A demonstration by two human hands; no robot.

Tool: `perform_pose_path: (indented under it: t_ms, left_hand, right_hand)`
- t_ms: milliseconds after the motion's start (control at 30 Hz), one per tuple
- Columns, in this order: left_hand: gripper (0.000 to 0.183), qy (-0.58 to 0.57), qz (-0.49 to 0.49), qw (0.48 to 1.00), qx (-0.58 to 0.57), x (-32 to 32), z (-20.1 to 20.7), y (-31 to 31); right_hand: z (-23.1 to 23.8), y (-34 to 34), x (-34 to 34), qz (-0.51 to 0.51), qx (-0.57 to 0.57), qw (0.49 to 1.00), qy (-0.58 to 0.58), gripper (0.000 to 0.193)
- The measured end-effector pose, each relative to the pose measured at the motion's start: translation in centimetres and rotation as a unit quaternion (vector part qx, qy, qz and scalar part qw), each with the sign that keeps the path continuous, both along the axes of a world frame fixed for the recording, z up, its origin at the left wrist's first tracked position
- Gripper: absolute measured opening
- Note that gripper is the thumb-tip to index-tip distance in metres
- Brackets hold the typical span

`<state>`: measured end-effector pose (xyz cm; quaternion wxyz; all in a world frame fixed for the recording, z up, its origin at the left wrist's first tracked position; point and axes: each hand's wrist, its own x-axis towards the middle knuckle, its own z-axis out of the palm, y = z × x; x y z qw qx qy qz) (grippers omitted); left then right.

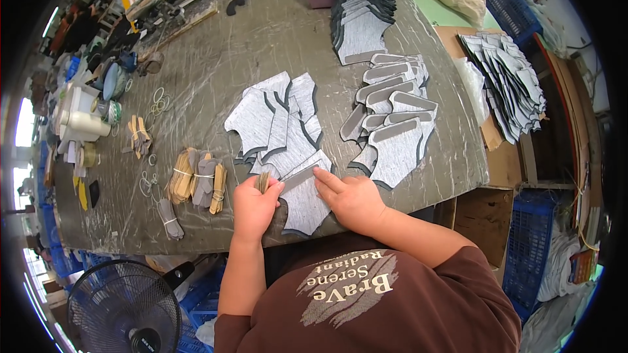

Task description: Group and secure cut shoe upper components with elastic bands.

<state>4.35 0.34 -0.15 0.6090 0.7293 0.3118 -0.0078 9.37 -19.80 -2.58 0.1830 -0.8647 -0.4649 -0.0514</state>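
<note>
A light grey fabric piece [304, 208] with curved, dark edges lies at the table's near edge, and a dark grey strip [299, 180] lies slantwise across its upper part. My left hand [255, 206] is closed around a small bundle of strips [263, 182], its thumb at the strip's left end. Stretched fingers of my right hand [350, 199] rest on the strip's right end; the palm lies over the piece's right side. Just beyond my hands is a loose pile of similar grey pieces [278, 114]. To the right lie overlapping pieces with strips on them [396, 140].
Tied strip bundles [204, 180] and rubber bands [159, 101] lie left on the dark table [196, 46]. A stack of grey pieces [363, 23] stands at the back, another pile [507, 82] at right. A black fan [124, 307] stands lower left; blue crates [531, 242] flank the table.
</note>
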Motion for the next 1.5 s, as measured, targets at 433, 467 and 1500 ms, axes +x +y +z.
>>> perform_pose_path:
  t_ms: [433,467,1500]
  left_hand:
    - [0.015,-0.095,-0.152,0.911,0.372,-0.6,0.1,-0.7]
    - [0.015,-0.152,-0.133,0.912,0.358,-0.9,0.0,-0.7]
    - [0.012,-0.226,0.065,0.972,0.001,-3.0,-1.7,-1.0]
  right_hand:
    - [0.3,0.0,-0.1,-0.083,0.088,0.987,0.108,0.034]
    - [0.7,0.1,0.0,-0.084,0.089,0.987,0.106,0.034]
    - [1.6,1.8,1.3,-0.185,0.18,0.922,0.289,0.018]
